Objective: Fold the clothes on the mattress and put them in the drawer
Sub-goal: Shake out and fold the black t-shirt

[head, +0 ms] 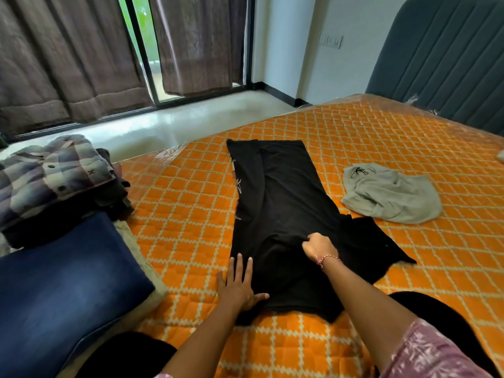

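A black T-shirt lies lengthwise on the orange quilted mattress, stretching away from the person, its near end directly under both hands. The left hand lies flat with fingers straight and spread, pressing the shirt's near left edge onto the mattress, thumb pointing inward across the fabric. The right hand sits a little farther forward and to the right of the left hand, its fingers curled into a fist that pinches a bunch of the black cloth near the middle of the garment. A thread bracelet circles the right wrist. Just right of the right hand, one sleeve of the shirt spreads out flat on the mattress. Along the shirt's left side, beyond the left hand, a strip of pale printed design shows at the folded edge.

Beyond and to the right of the right hand, apart from the black shirt, a crumpled grey garment with a dark drawstring rests on the mattress. Left of the left hand lies folded blue denim, and beyond it a pile of folded clothes topped by a plaid shirt. The person's dark-clad knees frame the near edge, and a pink patterned sleeve covers the upper right arm.
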Motion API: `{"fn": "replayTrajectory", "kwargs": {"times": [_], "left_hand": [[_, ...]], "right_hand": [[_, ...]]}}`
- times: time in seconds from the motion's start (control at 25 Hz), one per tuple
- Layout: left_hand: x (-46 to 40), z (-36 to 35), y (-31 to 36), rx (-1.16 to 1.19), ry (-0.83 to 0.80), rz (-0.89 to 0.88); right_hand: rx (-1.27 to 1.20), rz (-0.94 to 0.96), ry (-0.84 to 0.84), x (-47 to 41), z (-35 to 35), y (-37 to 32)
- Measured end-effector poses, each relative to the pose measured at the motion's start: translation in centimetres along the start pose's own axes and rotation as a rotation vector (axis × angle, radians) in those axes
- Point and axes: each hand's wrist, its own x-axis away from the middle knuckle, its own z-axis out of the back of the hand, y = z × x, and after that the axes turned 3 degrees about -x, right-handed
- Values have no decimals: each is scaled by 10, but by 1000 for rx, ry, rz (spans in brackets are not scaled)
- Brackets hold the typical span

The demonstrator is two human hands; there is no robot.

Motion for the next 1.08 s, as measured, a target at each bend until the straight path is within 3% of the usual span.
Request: {"fn": "replayTrajectory", "kwargs": {"times": [0.12,0.2,0.32,0.36,0.44,0.52,0.56,0.64,0.76,0.8,0.84,0.88,0.96,1.08], "left_hand": [[-6,-5,0,14,-43,9],[-10,-5,0,-3,-77,22],[-15,0,0,-33,-135,60],[-16,2,1,-62,-132,64],[-14,10,7,-87,-6,49],[-20,10,14,-57,338,-48],[-25,9,17,-35,485,-104],[-32,5,20,-36,530,-121],[-37,-5,24,-19,353,-44],[-39,1,25,5,405,-21],[-48,13,26,22,520,3],[-64,27,26,68,659,43],[-113,71,20,240,818,146],[-188,135,5,637,715,277]], "right_hand": [[-190,-50,-77,-10,-6,-8],[-130,-70,-180,-18,-13,-8],[114,41,-19,-34,-28,-3],[85,94,67,-42,-30,-2],[-179,154,52,-58,-27,6],[-464,167,-138,-64,-20,20],[-481,174,-233,-65,-11,28],[-290,120,-434,-68,7,42],[234,-30,-798,-87,44,28],[359,5,-772,-101,48,15],[376,72,-637,-119,47,0],[266,160,-463,-138,39,-14],[-230,171,-242,-169,14,-41],[-744,65,-267,-189,-12,-77]]}}
